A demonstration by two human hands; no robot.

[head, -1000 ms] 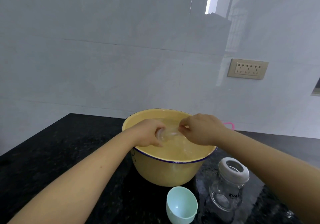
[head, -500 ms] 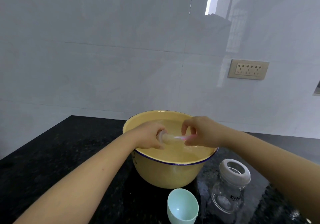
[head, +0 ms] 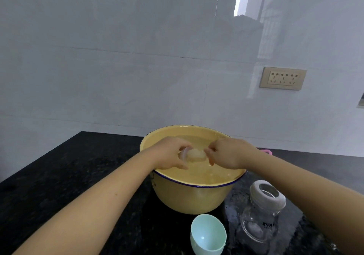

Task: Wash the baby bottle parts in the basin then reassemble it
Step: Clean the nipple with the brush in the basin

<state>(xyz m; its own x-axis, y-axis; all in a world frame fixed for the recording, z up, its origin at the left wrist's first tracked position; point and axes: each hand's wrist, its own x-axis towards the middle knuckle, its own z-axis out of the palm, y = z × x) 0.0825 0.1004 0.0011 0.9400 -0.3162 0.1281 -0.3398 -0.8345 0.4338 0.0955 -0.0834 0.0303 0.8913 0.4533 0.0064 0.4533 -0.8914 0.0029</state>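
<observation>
A yellow basin (head: 189,197) with a blue rim holds water on the black counter. Above the water my left hand (head: 171,153) grips the wide base of a clear silicone nipple (head: 194,154) lying sideways. My right hand (head: 229,152) pinches the nipple's narrow tip from the right. The clear glass bottle (head: 260,221) with a white collar ring stands to the right of the basin. A mint green cap (head: 207,235) lies on its side in front of the basin, its opening facing me.
A black stone counter (head: 69,176) runs to a white tiled wall. A pink object (head: 266,151) peeks out behind my right wrist. A wall socket (head: 283,78) sits on the wall at the right. Water drops wet the counter around the bottle.
Both hands have shifted slightly over the basin while working the nipple. The nipple has turned to lie sideways between them, and my right hand's fingers now close on its tip.
</observation>
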